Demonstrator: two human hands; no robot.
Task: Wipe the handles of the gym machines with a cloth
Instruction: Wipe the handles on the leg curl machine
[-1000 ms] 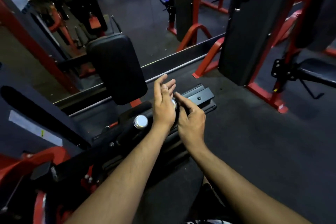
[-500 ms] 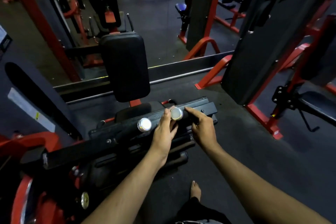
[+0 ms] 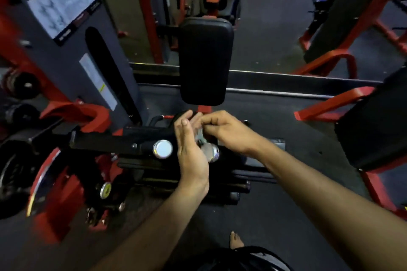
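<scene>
Handle ends under your hands

Handle caps: one chrome cap shows just left of your left hand, which stands edge-on, fingers straight. Your right hand curls above the second cap, pinching something small and blurred.

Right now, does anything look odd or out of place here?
Yes: no cloth is plainly visible. The left hand is open beside the chrome cap, and the right hand pinches something small and blurred. A bare foot stands on the gym floor.
</scene>
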